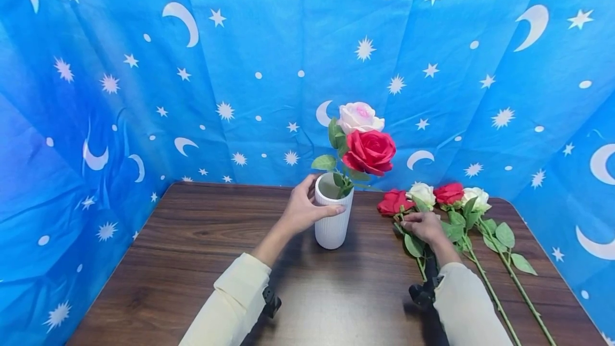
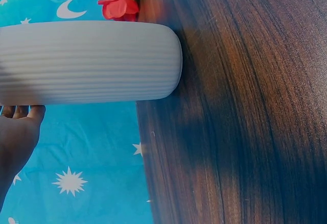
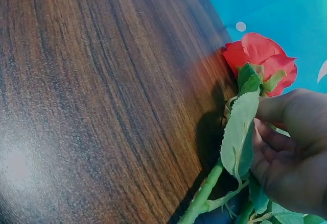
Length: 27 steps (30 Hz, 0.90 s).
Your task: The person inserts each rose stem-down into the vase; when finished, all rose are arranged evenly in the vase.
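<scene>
Two roses stand in the white vase [image 1: 331, 228], a pale pink rose [image 1: 361, 116] and an open red rose [image 1: 369, 152], so I judge that share done. Four lie outside it, to the vase's right, apparently left to do: a nearer red rose [image 1: 394, 202], a cream rose [image 1: 422, 195], a farther red rose [image 1: 448, 194] and an outermost white rose [image 1: 475, 199]. My left hand [image 1: 301, 210] wraps the vase near its rim; my right hand [image 1: 425, 227], right of the vase, seems to pinch the nearer red rose below its bloom, a leaf [image 3: 240, 132] partly hiding my fingertips.

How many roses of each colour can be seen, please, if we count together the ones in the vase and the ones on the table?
Red roses: 3
White roses: 2
Pale pink rose: 1
Total: 6
</scene>
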Motion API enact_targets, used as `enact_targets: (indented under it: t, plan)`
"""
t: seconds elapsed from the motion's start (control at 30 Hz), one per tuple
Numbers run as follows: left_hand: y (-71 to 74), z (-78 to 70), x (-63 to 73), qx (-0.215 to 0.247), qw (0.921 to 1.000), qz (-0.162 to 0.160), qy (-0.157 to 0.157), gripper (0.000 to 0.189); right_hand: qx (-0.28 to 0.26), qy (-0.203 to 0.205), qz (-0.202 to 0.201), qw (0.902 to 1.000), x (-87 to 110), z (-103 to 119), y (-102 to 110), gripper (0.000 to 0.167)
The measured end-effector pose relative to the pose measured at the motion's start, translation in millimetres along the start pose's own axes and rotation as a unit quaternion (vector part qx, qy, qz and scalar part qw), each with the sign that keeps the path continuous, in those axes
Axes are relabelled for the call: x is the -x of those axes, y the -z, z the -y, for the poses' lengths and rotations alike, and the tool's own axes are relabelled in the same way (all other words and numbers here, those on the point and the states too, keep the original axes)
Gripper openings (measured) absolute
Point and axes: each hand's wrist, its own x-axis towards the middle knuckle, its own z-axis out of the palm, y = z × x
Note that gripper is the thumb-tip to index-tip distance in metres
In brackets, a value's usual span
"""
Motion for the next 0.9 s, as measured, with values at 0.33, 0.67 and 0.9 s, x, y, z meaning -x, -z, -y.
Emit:
enact_targets:
  t: [0.33, 0.67, 0.9]
  plan:
    - [0.0, 0.5, -0.2, -0.003, 1.0000, -0.001, -0.003, 0.077, -0.035, -0.005, 0.003, 0.9994, 3.4, 3.3, 2.5, 0.036]
    - [0.3, 0.0, -0.5, -0.004, 1.0000, 0.003, -0.002, 0.077, -0.161, -0.010, 0.032, 0.9864, 3.9, -5.5, 4.3, 0.040]
    - [-0.2, 2.0, -0.8, -0.002, 1.0000, 0.002, -0.003, 0.077, -0.233, -0.032, 0.055, 0.9703, 4.2, -10.3, 6.5, 0.017]
